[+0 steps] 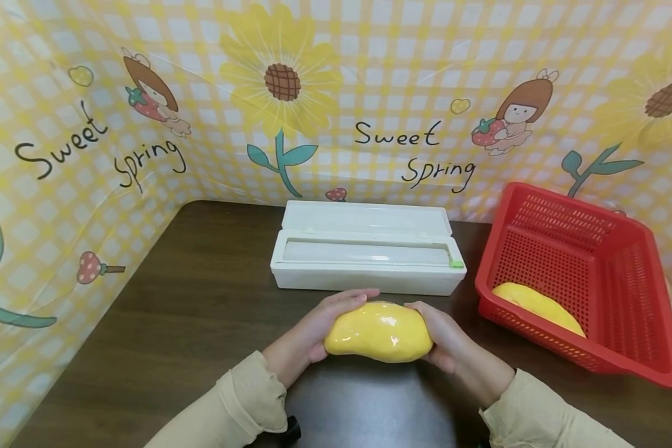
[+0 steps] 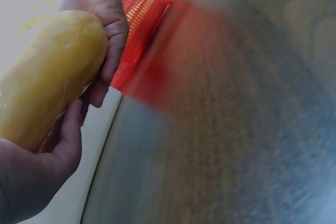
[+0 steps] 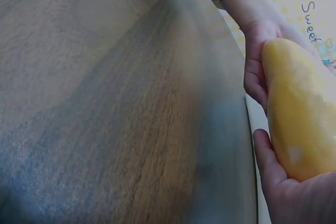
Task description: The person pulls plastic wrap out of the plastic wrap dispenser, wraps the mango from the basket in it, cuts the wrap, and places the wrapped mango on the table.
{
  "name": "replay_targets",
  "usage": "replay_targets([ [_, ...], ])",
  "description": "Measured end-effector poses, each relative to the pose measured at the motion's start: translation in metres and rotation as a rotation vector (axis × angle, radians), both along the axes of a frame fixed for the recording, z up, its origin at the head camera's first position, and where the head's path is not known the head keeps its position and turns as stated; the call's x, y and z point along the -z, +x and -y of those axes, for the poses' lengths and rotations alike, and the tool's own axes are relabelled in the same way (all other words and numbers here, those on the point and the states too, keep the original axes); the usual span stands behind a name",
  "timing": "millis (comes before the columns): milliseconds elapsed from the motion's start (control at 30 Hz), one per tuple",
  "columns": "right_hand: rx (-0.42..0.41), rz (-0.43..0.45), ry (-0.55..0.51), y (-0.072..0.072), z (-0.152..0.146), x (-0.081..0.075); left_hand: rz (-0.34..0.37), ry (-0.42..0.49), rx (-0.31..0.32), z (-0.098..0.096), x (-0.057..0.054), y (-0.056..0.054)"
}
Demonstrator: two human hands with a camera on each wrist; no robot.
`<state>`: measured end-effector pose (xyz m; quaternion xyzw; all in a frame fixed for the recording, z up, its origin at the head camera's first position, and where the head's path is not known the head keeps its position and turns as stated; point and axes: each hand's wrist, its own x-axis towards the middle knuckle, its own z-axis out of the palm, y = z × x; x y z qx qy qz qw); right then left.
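Between my two hands a large yellow mango [image 1: 379, 331] is held lengthwise above the front of the table. Its skin shines, and clear film shows along its side in the left wrist view. My left hand [image 1: 323, 323] grips the left end, fingers over the far side and thumb nearer me. At the other end my right hand [image 1: 445, 336] holds it with fingers curled round. Just behind the mango stands a white cling film dispenser [image 1: 364, 283], lid [image 1: 366, 218] raised, the roll [image 1: 364, 253] showing inside.
A red plastic basket [image 1: 652, 286] stands at the right with another yellow fruit [image 1: 537, 306] in its near left corner. The dispenser carries a small green slider [image 1: 456, 264] at its right end. A checked cloth [image 1: 336, 162] hangs behind the dark wooden table [image 1: 201, 298].
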<state>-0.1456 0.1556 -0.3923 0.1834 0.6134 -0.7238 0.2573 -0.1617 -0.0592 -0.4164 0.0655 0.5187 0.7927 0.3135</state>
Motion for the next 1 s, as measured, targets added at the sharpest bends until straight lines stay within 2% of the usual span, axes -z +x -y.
replay_targets([
  [67,0.026,0.011,0.008,0.0008,-0.0007,-0.0003,-0.015,0.018,0.04,0.0014,-0.0002,-0.0008],
  [200,-0.003,0.019,-0.017,0.0011,-0.0016,-0.0001,-0.026,0.039,0.093,0.0025,-0.0003,-0.0012],
  [433,-0.155,-0.031,-0.093,0.0009,-0.0023,0.0017,-0.045,0.022,0.065,0.0016,-0.0011,-0.0014],
  [533,-0.152,-0.037,-0.097,0.0011,-0.002,0.0011,-0.069,0.006,0.057,0.0014,-0.0019,-0.0021],
  [700,-0.117,-0.012,-0.092,0.0013,-0.0001,0.0013,-0.089,0.023,0.089,0.0033,-0.0012,-0.0029],
  [867,-0.146,-0.017,-0.108,0.0028,0.0006,0.0037,-0.118,0.021,0.111,0.0032,-0.0001,-0.0035],
  [1000,-0.152,-0.005,-0.119,0.0037,0.0015,0.0046,-0.079,0.011,0.098,0.0033,-0.0002,-0.0034],
])
